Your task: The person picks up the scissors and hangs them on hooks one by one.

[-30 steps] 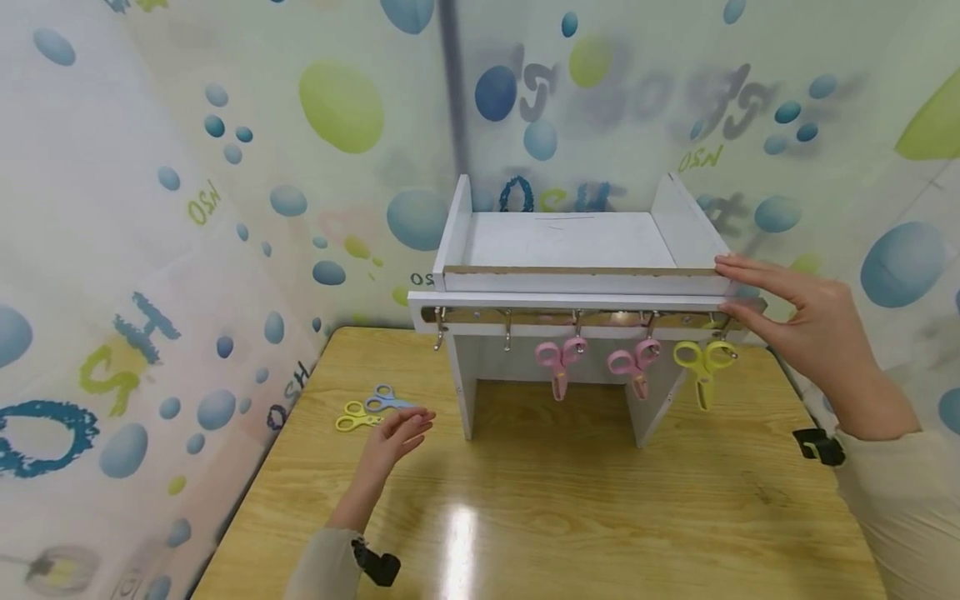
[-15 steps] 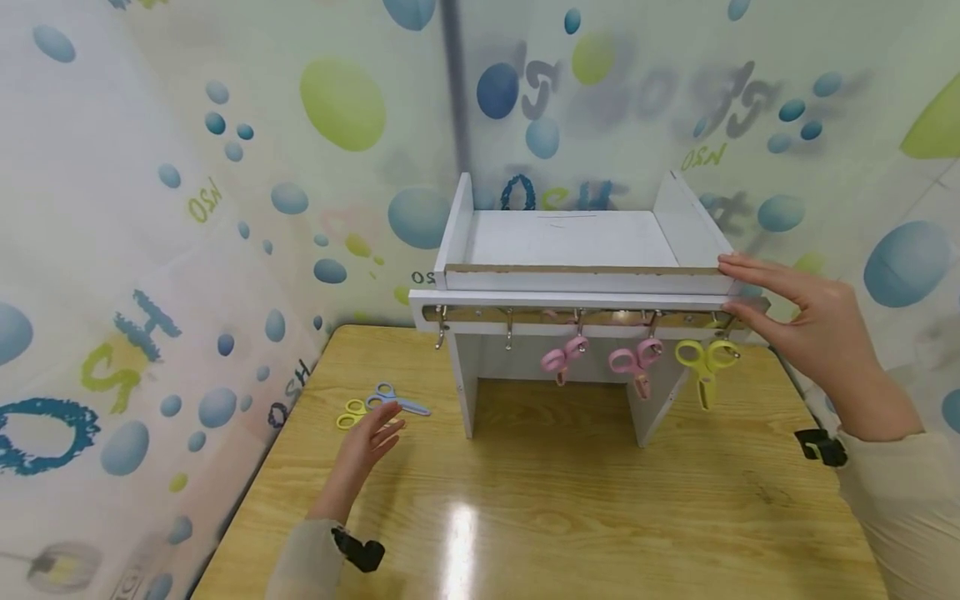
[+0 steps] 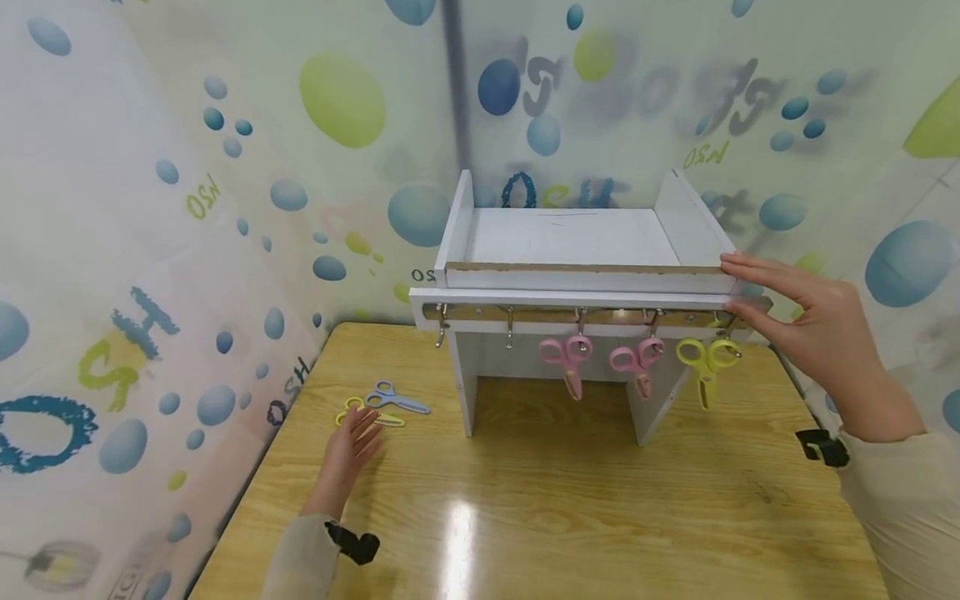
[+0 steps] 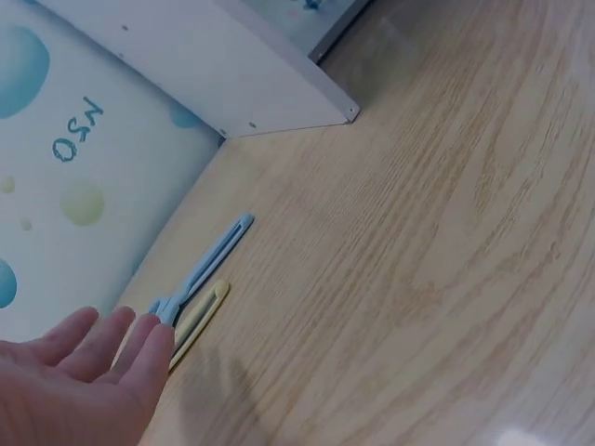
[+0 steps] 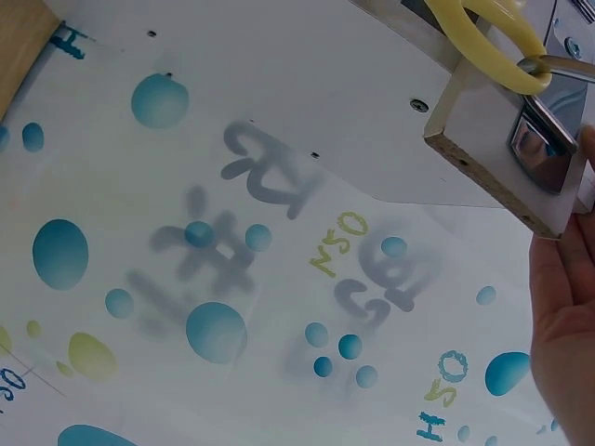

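Observation:
My left hand is over the handles of the yellow scissors on the table, fingers extended and palm partly showing. Blue scissors lie just behind them. In the left wrist view, the left hand covers the scissors' handle ends. My right hand holds the right end of the white shelf, thumb at the hook rail and fingers on the upper edge. Two pink scissors and another yellow pair hang from the rail; its yellow ring fills a corner of the right wrist view.
Two bare hooks are at the rail's left end. The shelf stands on side panels on the wooden table. A patterned wall covering rises behind and to the left.
My left hand has moved leftward and toward me, from beside the blue scissors to over the yellow ones, uncovering the blue blades. The left pink scissors have swung on their hook. The right hand stays put.

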Action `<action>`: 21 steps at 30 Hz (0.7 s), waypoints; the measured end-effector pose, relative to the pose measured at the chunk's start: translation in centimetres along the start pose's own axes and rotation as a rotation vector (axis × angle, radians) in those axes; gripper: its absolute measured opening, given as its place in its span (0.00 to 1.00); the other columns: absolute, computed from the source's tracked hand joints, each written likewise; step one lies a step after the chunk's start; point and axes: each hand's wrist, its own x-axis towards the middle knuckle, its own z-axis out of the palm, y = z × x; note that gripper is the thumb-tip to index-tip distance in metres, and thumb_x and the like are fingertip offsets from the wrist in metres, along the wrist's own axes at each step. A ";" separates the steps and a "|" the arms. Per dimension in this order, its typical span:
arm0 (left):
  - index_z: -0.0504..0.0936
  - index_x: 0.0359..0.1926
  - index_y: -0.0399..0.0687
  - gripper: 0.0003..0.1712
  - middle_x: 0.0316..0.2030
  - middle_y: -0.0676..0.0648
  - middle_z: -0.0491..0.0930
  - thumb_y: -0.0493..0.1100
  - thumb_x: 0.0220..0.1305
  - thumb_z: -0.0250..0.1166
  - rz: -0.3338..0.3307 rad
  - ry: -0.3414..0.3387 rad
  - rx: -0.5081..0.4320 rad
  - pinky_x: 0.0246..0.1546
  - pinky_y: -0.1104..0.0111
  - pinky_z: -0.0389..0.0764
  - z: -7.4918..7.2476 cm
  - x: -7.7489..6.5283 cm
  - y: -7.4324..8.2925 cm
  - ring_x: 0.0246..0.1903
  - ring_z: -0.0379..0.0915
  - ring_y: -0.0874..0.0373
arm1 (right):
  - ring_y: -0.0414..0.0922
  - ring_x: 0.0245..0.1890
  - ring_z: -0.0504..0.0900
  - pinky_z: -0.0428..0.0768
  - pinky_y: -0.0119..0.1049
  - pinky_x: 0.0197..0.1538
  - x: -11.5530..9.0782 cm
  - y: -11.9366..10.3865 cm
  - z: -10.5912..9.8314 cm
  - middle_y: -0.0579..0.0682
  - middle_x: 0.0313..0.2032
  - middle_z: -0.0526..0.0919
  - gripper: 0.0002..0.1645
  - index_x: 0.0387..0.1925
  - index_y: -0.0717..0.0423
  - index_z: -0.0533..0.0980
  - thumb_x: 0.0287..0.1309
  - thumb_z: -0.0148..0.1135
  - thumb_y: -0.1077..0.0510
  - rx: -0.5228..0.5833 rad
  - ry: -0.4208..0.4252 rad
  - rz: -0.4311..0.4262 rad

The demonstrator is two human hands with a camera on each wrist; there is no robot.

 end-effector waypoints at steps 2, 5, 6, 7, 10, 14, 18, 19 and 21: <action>0.43 0.78 0.37 0.46 0.78 0.36 0.48 0.66 0.77 0.34 -0.015 0.033 -0.036 0.75 0.59 0.61 -0.1 0.2 -0.1 0.76 0.52 0.45 | 0.19 0.60 0.73 0.67 0.10 0.58 0.0 0.0 0.0 0.50 0.57 0.84 0.35 0.54 0.54 0.83 0.40 0.77 0.73 -0.001 -0.001 0.000; 0.44 0.78 0.36 0.46 0.77 0.37 0.51 0.66 0.76 0.35 -0.036 0.063 -0.084 0.72 0.65 0.67 -0.4 0.5 -0.3 0.70 0.63 0.52 | 0.19 0.60 0.72 0.66 0.10 0.59 0.0 0.1 -0.1 0.49 0.58 0.84 0.35 0.55 0.54 0.83 0.40 0.77 0.73 -0.009 -0.009 0.003; 0.44 0.78 0.36 0.46 0.77 0.37 0.53 0.66 0.76 0.36 -0.044 0.071 -0.100 0.70 0.67 0.69 -0.5 0.5 -0.3 0.67 0.67 0.56 | 0.19 0.61 0.72 0.66 0.11 0.60 0.0 0.1 -0.1 0.49 0.58 0.84 0.35 0.55 0.54 0.83 0.40 0.77 0.74 -0.012 -0.009 0.002; 0.44 0.78 0.35 0.47 0.76 0.37 0.54 0.66 0.76 0.36 -0.047 0.069 -0.104 0.69 0.68 0.69 -0.6 0.6 -0.4 0.63 0.70 0.60 | 0.19 0.61 0.72 0.66 0.11 0.60 -0.1 0.1 -0.1 0.49 0.58 0.83 0.36 0.55 0.54 0.83 0.40 0.76 0.74 -0.016 -0.010 0.002; 0.47 0.77 0.31 0.48 0.67 0.39 0.70 0.66 0.75 0.38 -0.061 0.095 -0.117 0.64 0.70 0.75 -1.1 0.9 -0.7 0.50 0.79 0.67 | 0.19 0.62 0.71 0.65 0.11 0.61 -0.1 0.2 -0.1 0.49 0.59 0.83 0.37 0.56 0.54 0.82 0.39 0.76 0.74 -0.024 -0.016 0.000; 0.54 0.74 0.28 0.40 0.45 0.50 0.84 0.56 0.77 0.45 -0.089 0.149 -0.095 0.56 0.72 0.81 -1.7 1.4 -1.0 0.43 0.83 0.68 | 0.20 0.62 0.72 0.65 0.11 0.61 -0.1 0.3 0.0 0.48 0.59 0.83 0.36 0.56 0.54 0.82 0.41 0.76 0.74 -0.020 -0.019 -0.003; 0.59 0.72 0.29 0.32 0.36 0.54 0.86 0.44 0.76 0.51 -0.130 0.213 -0.029 0.49 0.74 0.84 -2.1 1.9 -1.1 0.38 0.85 0.68 | 0.21 0.62 0.72 0.66 0.12 0.61 -0.1 0.3 0.0 0.49 0.58 0.83 0.32 0.55 0.54 0.83 0.45 0.76 0.70 -0.007 -0.014 -0.009; 0.61 0.72 0.30 0.31 0.35 0.55 0.86 0.43 0.76 0.52 -0.138 0.224 -0.011 0.47 0.74 0.84 -2.2 2.0 -1.2 0.37 0.85 0.68 | 0.21 0.61 0.73 0.67 0.12 0.61 0.0 0.2 0.0 0.49 0.58 0.84 0.31 0.55 0.55 0.83 0.45 0.76 0.70 0.001 -0.006 -0.012; 0.65 0.70 0.30 0.29 0.33 0.55 0.87 0.42 0.74 0.55 -0.150 0.239 0.010 0.43 0.74 0.85 -2.4 2.3 -1.2 0.34 0.85 0.68 | 0.21 0.61 0.73 0.67 0.12 0.61 -0.1 0.3 0.0 0.51 0.57 0.84 0.31 0.54 0.55 0.83 0.44 0.76 0.71 0.005 -0.003 -0.013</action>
